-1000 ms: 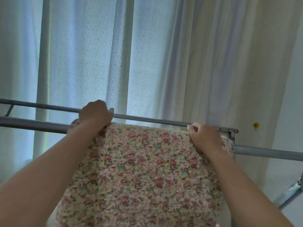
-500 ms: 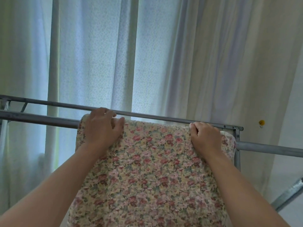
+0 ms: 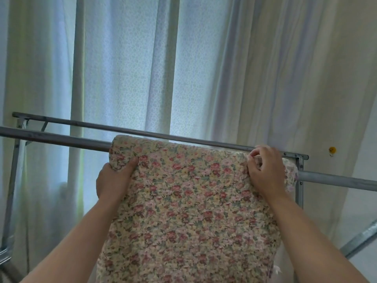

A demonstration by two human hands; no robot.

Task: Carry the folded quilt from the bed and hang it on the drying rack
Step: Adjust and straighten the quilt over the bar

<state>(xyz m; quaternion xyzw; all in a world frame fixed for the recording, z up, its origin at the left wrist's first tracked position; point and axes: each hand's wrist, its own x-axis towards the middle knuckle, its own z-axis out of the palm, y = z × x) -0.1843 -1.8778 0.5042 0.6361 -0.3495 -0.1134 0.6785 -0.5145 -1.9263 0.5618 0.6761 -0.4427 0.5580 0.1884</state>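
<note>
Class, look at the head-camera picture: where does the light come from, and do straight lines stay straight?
Head view: daylight glows through the sheer curtain behind, bluish and brightest at centre; the floral quilt is softly lit, no hard shadows or glare; the drying rack rails slant and the curtain folds lean, suggesting wide-angle distortion.

No text, label, brand, number or sign can be read. Only a flower print is seen on the quilt (image 3: pixel 189 211) (no lettering is made out in the pattern). Nothing legible is found on the rack (image 3: pixel 61 139) or the curtain (image 3: pixel 126 78). The yellow dot (image 3: pixel 332 150) beside the curtain is too small for any mark to be told.
</note>
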